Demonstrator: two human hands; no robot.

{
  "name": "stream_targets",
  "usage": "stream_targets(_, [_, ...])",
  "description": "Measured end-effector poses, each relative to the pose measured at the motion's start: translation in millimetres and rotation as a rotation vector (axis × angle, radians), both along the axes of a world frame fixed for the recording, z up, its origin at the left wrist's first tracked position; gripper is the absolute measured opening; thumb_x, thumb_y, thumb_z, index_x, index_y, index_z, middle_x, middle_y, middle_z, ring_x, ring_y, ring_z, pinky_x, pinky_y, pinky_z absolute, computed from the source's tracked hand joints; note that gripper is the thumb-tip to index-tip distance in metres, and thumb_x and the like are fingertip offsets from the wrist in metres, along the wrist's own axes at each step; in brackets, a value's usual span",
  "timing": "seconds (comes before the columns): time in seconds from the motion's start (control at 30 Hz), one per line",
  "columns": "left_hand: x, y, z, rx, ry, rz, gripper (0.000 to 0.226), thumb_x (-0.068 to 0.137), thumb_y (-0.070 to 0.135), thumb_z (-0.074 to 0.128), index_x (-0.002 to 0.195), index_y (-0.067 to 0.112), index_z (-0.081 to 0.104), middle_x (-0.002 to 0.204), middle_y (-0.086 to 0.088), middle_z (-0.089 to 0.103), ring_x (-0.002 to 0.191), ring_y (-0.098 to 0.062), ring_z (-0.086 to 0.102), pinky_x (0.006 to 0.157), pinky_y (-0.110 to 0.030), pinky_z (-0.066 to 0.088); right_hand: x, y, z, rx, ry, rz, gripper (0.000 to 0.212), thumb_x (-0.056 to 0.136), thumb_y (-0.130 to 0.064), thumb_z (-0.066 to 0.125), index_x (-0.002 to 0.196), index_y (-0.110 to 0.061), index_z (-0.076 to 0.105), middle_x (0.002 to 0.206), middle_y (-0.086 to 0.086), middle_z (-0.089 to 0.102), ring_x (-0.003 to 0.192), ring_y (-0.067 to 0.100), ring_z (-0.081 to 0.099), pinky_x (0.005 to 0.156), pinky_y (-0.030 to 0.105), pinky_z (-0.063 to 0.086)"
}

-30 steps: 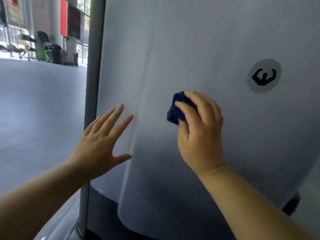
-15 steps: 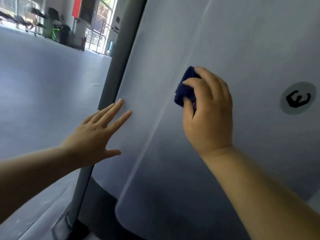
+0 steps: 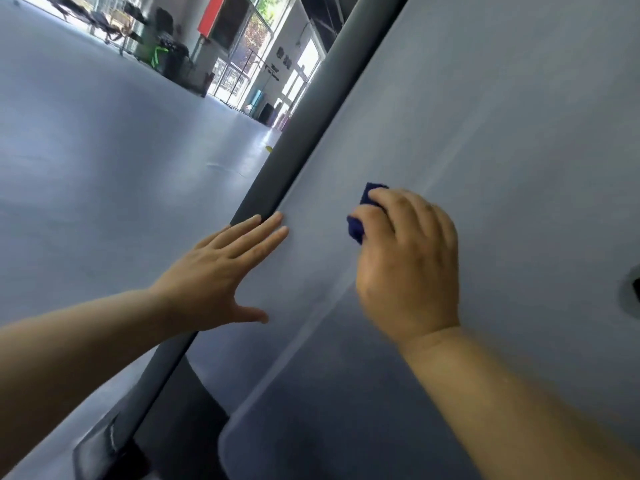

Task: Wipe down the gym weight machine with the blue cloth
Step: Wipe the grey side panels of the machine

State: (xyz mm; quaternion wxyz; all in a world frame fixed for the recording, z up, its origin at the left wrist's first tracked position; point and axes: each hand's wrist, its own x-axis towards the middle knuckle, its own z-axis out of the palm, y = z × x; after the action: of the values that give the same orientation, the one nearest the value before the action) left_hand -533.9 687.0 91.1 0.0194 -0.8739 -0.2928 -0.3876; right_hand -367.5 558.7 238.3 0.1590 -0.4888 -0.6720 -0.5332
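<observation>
With the blue cloth [image 3: 356, 229] bunched in the curled fingers [image 3: 398, 209] of my right hand [image 3: 408, 268] and pressed on the weight machine's grey panel [image 3: 502, 133], I should stroke evenly, overlapping toward the dark post [image 3: 304, 133] left of those fingers, where my left hand [image 3: 221, 271] rests flat, fingers straight, the gym floor [image 3: 104, 150] beyond.

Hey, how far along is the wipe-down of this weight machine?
Done: no visible mark tells wiped areas apart. In hand: the right hand holds the blue cloth against the grey panel, left hand open flat beside it. Left: likely the dark post.
</observation>
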Motion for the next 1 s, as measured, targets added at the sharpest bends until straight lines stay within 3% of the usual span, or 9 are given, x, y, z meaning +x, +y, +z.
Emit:
stream_targets(0.2, [-1.3, 0.9, -11.6, -0.089, -0.068, 0.009, 0.115, 0.065, 0.093, 0.037, 0.147, 0.044, -0.028, 0.154, 0.024, -0.034, 0.135, 0.012, -0.033, 0.117, -0.023, -0.003, 7.4, -3.0, -75.8, -0.525, -0.372, 0.030, 0.036, 0.086, -0.016, 0.040, 0.099, -0.018, 0.073, 0.120, 0.004, 0.068, 0.120, 0.023, 0.058, 0.109, 0.039, 0.031])
stream_targets(0.27, [-4.0, 4.1, -21.2, -0.112, -0.067, 0.017, 0.117, 0.064, 0.095, 0.037, 0.147, 0.044, -0.028, 0.155, 0.022, -0.032, 0.140, 0.006, -0.029, 0.118, -0.024, -0.006, 5.6, 2.8, -59.4, -0.461, -0.332, 0.076, 0.030, 0.086, -0.012, 0.046, 0.093, -0.017, 0.074, 0.114, 0.003, 0.070, 0.117, 0.021, 0.060, 0.107, 0.038, 0.032])
stream_targets(0.37, [-8.6, 8.6, -36.2, -0.152, -0.025, 0.039, 0.118, 0.063, 0.098, 0.030, 0.149, 0.040, -0.026, 0.157, 0.019, -0.031, 0.145, -0.002, -0.024, 0.119, -0.028, -0.008, -2.2, 15.5, -11.2, -0.131, -0.125, 0.087, 0.014, 0.090, -0.010, 0.061, 0.097, -0.013, 0.073, 0.119, 0.006, 0.068, 0.117, 0.025, 0.059, 0.103, 0.041, 0.037])
stream_targets(0.47, [-8.9, 8.7, -43.6, -0.160, -0.028, 0.046, 0.117, 0.065, 0.097, 0.030, 0.152, 0.037, -0.022, 0.159, 0.016, -0.028, 0.146, -0.003, -0.023, 0.118, -0.027, -0.009, -12.8, 25.0, 2.5, 0.022, 0.002, -0.004, 0.024, 0.088, -0.010, 0.061, 0.110, -0.011, 0.069, 0.132, 0.010, 0.061, 0.124, 0.030, 0.053, 0.105, 0.045, 0.033])
stream_targets(0.63, [-7.8, 9.0, -47.6, -0.210, -0.033, 0.082, 0.123, 0.066, 0.096, 0.032, 0.156, 0.024, -0.012, 0.160, 0.011, -0.023, 0.146, -0.004, -0.021, 0.117, -0.023, -0.014, -21.2, 33.1, -76.5, -0.392, -0.258, -0.076, 0.037, 0.081, -0.019, 0.059, 0.116, -0.013, 0.069, 0.136, 0.012, 0.058, 0.130, 0.029, 0.050, 0.113, 0.045, 0.029])
stream_targets(0.7, [-9.7, 10.8, -50.8, -0.244, -0.046, 0.092, 0.129, 0.061, 0.098, 0.029, 0.152, 0.023, -0.022, 0.157, 0.012, -0.029, 0.142, -0.001, -0.030, 0.114, -0.020, -0.021, -17.3, 34.4, -88.3, -0.520, -0.380, -0.033, 0.030, 0.082, -0.021, 0.057, 0.107, -0.016, 0.072, 0.129, 0.009, 0.064, 0.125, 0.025, 0.056, 0.112, 0.044, 0.032])
stream_targets(0.77, [-11.9, 12.5, -54.3, -0.300, -0.030, 0.086, 0.128, 0.055, 0.099, 0.023, 0.143, 0.027, -0.035, 0.150, 0.015, -0.039, 0.134, 0.003, -0.040, 0.110, -0.018, -0.027, -14.1, 39.9, -77.8, -0.494, -0.431, 0.040, 0.030, 0.086, -0.019, 0.045, 0.098, -0.016, 0.073, 0.122, 0.008, 0.068, 0.119, 0.024, 0.060, 0.110, 0.044, 0.031])
stream_targets(0.9, [-13.2, 17.4, -58.2, -0.365, -0.020, 0.040, 0.130, 0.047, 0.103, 0.024, 0.138, 0.034, -0.040, 0.148, 0.020, -0.041, 0.131, 0.006, -0.042, 0.115, -0.022, -0.017, -24.9, 55.1, -22.2, -0.158, -0.195, 0.020, 0.022, 0.084, -0.010, 0.059, 0.103, -0.012, 0.070, 0.127, 0.012, 0.065, 0.122, 0.029, 0.057, 0.110, 0.048, 0.025])
stream_targets(1.0, [-12.4, 15.8, -59.7, -0.404, -0.049, 0.016, 0.129, 0.054, 0.096, 0.042, 0.140, 0.038, -0.036, 0.147, 0.024, -0.039, 0.133, 0.006, -0.031, 0.116, -0.022, -0.011, -34.3, 60.4, -33.1, -0.198, -0.195, -0.032, 0.025, 0.083, -0.013, 0.053, 0.103, -0.013, 0.068, 0.130, 0.012, 0.062, 0.125, 0.030, 0.054, 0.110, 0.050, 0.024])
